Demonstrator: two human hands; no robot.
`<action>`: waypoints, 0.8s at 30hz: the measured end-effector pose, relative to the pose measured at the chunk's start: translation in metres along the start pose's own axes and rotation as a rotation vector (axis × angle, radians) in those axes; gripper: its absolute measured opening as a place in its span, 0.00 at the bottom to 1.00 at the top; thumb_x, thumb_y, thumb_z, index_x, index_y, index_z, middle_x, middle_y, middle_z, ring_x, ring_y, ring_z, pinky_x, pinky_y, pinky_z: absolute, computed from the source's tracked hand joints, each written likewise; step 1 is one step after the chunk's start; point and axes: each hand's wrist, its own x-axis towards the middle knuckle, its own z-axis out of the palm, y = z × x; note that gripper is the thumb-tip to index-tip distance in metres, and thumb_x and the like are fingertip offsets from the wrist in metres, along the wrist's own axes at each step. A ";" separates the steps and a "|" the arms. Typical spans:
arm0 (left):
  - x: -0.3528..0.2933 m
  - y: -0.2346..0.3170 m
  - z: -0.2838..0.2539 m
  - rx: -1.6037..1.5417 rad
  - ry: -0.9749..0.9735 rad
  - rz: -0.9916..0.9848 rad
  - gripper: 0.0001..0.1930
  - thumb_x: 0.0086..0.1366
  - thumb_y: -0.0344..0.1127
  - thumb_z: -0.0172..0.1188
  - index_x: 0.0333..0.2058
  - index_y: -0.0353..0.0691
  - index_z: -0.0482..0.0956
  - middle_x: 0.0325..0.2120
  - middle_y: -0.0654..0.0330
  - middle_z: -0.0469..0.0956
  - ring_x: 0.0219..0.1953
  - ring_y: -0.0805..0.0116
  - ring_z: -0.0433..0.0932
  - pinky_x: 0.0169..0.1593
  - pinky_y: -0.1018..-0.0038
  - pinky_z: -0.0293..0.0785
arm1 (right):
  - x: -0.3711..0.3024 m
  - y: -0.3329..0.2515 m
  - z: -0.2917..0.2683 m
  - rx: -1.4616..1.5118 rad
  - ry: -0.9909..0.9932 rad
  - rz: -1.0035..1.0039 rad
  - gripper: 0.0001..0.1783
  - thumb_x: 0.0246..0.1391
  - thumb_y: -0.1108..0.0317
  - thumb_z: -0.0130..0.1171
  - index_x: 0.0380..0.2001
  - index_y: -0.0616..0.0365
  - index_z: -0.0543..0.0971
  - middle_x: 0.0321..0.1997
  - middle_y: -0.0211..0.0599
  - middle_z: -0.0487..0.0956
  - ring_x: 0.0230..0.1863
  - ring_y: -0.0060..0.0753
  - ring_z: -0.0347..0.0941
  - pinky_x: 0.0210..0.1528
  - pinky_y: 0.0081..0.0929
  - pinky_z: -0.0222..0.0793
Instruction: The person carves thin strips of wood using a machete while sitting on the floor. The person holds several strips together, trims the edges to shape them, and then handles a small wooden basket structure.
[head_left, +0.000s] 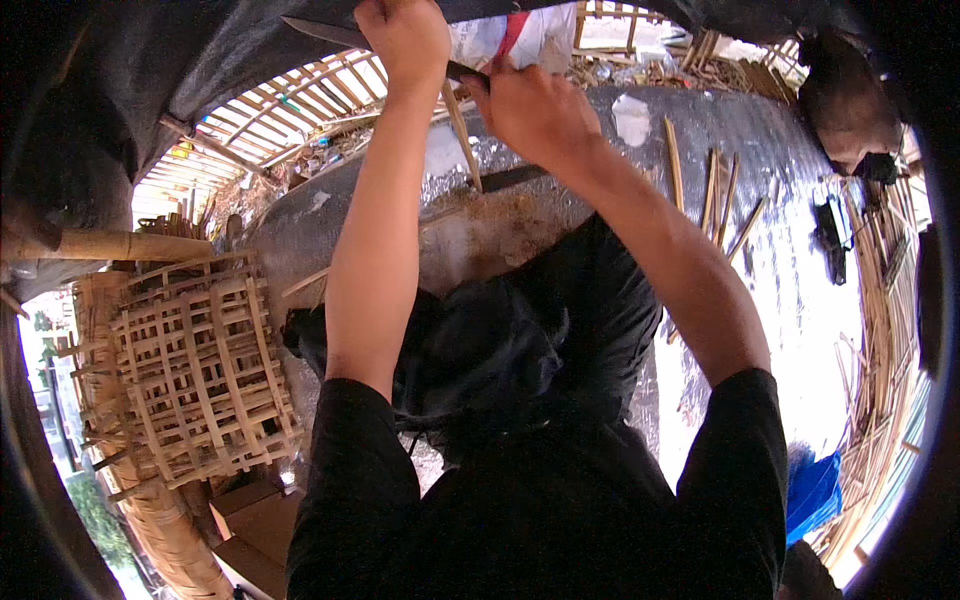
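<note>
At the top, my right hand (pixel 540 112) is closed around the dark handle of a long knife (pixel 322 30). Its narrow blade runs leftward past my left hand (pixel 408 45), with the tip showing beyond it. My left hand is closed, its fingers partly cut off by the upper edge, so what it grips is unclear. A split bamboo strip (pixel 463 140) slants down from beside my left wrist; its upper end is hidden. Below it, a short dark flat piece (pixel 515 179) lies near my bent legs in black trousers.
Several thin bamboo strips (pixel 712 195) lie on the grey sheet (pixel 620 170) to the right. A woven bamboo lattice (pixel 205 365) stands at left, near a cardboard box (pixel 258 530). Stacked canes (pixel 890 300) line the right edge, with blue plastic (pixel 815 495) below. A slatted fence (pixel 290 110) is beyond.
</note>
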 end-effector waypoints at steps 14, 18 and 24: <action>-0.018 0.006 0.030 0.609 0.148 0.418 0.25 0.67 0.41 0.47 0.17 0.24 0.72 0.14 0.46 0.74 0.20 0.52 0.74 0.30 0.56 0.68 | 0.000 0.014 -0.028 -0.094 -0.208 -0.041 0.30 0.58 0.56 0.54 0.49 0.77 0.71 0.39 0.64 0.78 0.40 0.60 0.79 0.41 0.51 0.77; -0.013 0.002 0.031 0.840 0.374 0.475 0.27 0.67 0.43 0.43 0.28 0.19 0.78 0.29 0.26 0.76 0.36 0.28 0.76 0.44 0.48 0.71 | -0.020 0.015 -0.004 -0.208 0.138 0.003 0.27 0.54 0.58 0.58 0.47 0.72 0.70 0.38 0.55 0.81 0.40 0.49 0.81 0.41 0.40 0.78; 0.003 0.004 0.015 0.950 0.277 0.575 0.26 0.66 0.42 0.43 0.28 0.19 0.79 0.30 0.27 0.76 0.40 0.28 0.75 0.45 0.49 0.70 | -0.001 0.019 0.018 -0.184 0.039 0.015 0.19 0.50 0.61 0.61 0.40 0.65 0.76 0.33 0.45 0.82 0.33 0.49 0.82 0.36 0.42 0.79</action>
